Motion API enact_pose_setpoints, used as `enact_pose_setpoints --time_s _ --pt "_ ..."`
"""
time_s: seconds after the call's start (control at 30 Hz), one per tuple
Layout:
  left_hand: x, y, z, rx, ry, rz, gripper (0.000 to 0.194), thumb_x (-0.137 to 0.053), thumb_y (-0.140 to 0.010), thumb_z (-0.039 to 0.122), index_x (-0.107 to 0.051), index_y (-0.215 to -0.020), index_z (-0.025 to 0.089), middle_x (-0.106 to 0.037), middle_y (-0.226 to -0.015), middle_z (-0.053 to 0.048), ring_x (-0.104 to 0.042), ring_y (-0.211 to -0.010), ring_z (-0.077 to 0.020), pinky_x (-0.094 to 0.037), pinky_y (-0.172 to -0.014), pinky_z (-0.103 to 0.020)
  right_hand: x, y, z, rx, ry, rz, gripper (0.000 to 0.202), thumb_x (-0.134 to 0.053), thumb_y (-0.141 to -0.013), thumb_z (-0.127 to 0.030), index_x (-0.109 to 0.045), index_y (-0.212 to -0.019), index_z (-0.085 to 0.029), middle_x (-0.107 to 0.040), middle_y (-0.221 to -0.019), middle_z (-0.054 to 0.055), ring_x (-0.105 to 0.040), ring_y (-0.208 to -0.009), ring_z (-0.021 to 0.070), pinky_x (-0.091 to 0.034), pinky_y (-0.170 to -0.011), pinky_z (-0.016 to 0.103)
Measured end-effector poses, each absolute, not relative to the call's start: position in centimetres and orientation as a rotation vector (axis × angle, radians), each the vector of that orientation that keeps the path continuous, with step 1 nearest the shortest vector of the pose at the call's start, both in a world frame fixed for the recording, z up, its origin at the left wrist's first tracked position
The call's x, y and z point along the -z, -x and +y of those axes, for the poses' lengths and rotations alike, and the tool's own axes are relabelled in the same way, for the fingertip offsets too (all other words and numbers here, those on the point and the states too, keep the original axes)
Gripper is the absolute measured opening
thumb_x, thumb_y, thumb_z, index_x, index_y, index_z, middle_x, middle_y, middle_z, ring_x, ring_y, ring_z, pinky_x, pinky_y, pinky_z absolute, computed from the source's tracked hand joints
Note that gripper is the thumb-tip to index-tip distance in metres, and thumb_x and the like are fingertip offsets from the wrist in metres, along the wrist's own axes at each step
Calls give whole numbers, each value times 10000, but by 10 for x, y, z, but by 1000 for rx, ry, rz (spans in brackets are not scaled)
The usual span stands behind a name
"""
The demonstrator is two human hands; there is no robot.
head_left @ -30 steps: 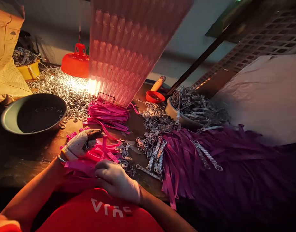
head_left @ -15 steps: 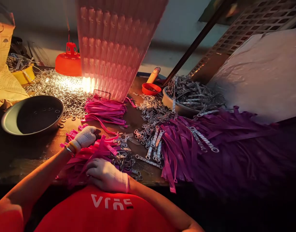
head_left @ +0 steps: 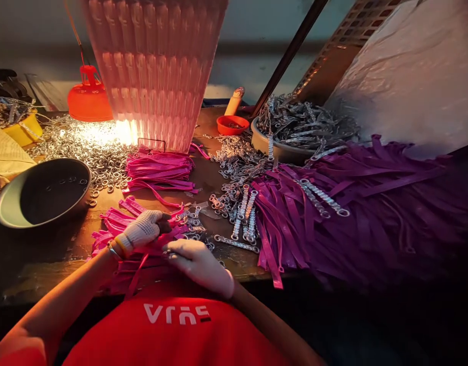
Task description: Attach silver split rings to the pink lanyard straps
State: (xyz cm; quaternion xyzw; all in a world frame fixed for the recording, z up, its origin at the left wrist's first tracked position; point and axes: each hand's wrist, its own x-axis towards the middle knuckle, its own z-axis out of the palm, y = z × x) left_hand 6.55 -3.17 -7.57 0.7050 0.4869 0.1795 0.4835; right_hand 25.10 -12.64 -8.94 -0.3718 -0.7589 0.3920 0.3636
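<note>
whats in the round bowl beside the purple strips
The bowl holds a tangled heap of silvery metal pieces, piled above its rim. The heap covers the bottom and lower layers, so they can't be seen.

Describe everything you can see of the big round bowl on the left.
The bowl is round and wide-mouthed, with a thin rim and sloping walls. Its inner wall shows pale grey-green at the left, while the floor is in dark shadow. The material could be metal or plastic; I can't tell. It sits open side up on the worktop, left of the pink straps. A few small rings lie inside.
</note>
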Motion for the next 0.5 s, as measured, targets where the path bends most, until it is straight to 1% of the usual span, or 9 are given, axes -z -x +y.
enact_pose_setpoints --time_s 0.03,0.1,0.17,0.27,0.3,0.4,0.5 --pt "77 -71 -34 -411 -1796 1189 367 -581 -756 155 -729 -1088 110 -757 -849 -71 -674 -740 -177 -518 -664 -254 88 -257 -127 -1042 1027 -1866 220 -558 -971 -324 -716 -1077 -214 -738 -996 26 -654 -875 148 -489 -824 249" --pt "80 -79 -38 -316 -1946 1174 425 -526 -751 74 -719 -1127 118 -745 -820 -53 -664 -734 -174 -514 -685 -258 87 -266 -127 -1068 1143 -1707 222 -560 -967 -324 -706 -1104 -227 -736 -1035 19 -657 -922 154 -488 -851 251" --pt "84 -84 -42 -263 -2070 1180 497 -506 -740 29 -707 -1179 145 -743 -870 -52 -664 -772 -181 -514 -718 -267 90 -271 -124 -1038 1217 -1584 228 -548 -968 -327 -700 -1106 -229 -732 -1029 20 -653 -925 161 -487 -860 263" --pt "92 -86 -49 -293 -2180 1228 506 -539 -790 75 -673 -1266 182 -730 -1066 -82 -662 -948 -225 -515 -852 -312 97 -273 -121 -992 1279 -1445 248 -534 -968 -353 -690 -1095 -210 -725 -966 29 -645 -886 170 -490 -849 281" --pt "94 -86 -50 -303 -2199 1255 502 -546 -803 92 -665 -1282 184 -723 -1096 -92 -655 -980 -240 -509 -883 -330 98 -273 -119 -985 1288 -1419 255 -529 -968 -360 -687 -1093 -202 -722 -950 32 -644 -884 173 -491 -852 287" --pt "97 -86 -51 -298 -2185 1300 471 -539 -822 114 -677 -1266 189 -727 -1055 -101 -651 -958 -254 -507 -882 -357 100 -273 -118 -945 1299 -1437 259 -498 -979 -338 -679 -1095 -192 -723 -963 46 -649 -925 184 -487 -883 302" --pt "90 -83 -46 -349 -1994 1205 316 -596 -846 218 -732 -1128 176 -735 -982 -90 -651 -890 -227 -513 -817 -321 95 -273 -117 -874 1279 -1534 259 -472 -986 -275 -658 -1151 -202 -723 -1085 60 -647 -1001 187 -478 -924 311"
